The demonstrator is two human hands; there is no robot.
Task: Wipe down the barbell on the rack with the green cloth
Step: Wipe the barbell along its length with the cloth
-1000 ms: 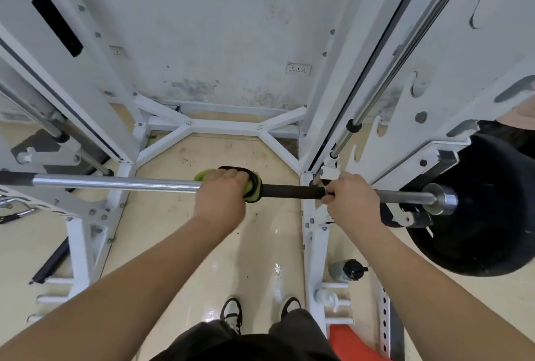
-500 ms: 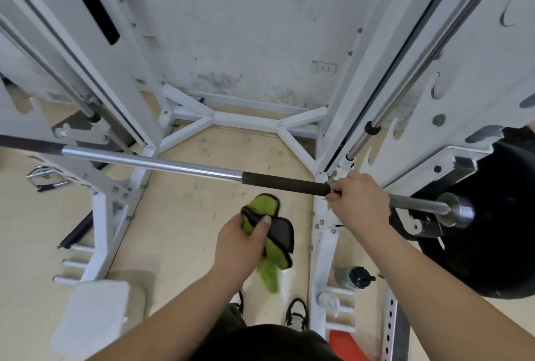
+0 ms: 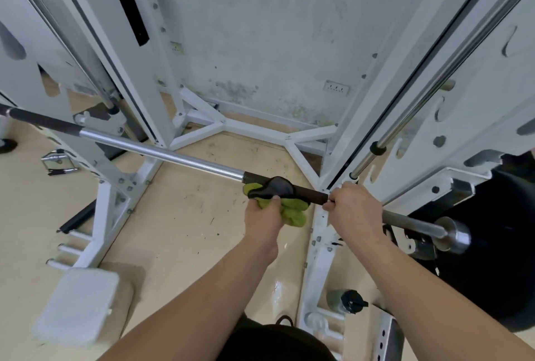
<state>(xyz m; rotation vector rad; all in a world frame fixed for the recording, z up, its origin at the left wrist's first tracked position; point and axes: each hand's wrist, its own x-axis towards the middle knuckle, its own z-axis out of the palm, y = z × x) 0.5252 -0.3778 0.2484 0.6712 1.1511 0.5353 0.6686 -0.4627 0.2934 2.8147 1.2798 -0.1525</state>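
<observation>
Beige floor (image 3: 179, 230) | chrome barbell (image 3: 162, 153), dark grip | left hand (image 3: 262, 220) clutches green cloth (image 3: 295, 213) | right hand (image 3: 354, 210) grasps barbell

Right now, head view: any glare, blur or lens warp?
Head view: wide-angle warp splays the rack outward; glare streaks the chrome barbell, and the floor has a shiny patch; the white pad at lower left is smeared; left hand, green cloth and right hand read sharp.

We stretch both bare forearms forward and up from the lower edge. Our left hand (image 3: 262, 217) curls its fingers round the green cloth (image 3: 293, 213), holding it against the barbell (image 3: 162, 153) from below. Our right hand (image 3: 354, 210) grips the barbell overhand, knuckles up, just beside the left.
</observation>
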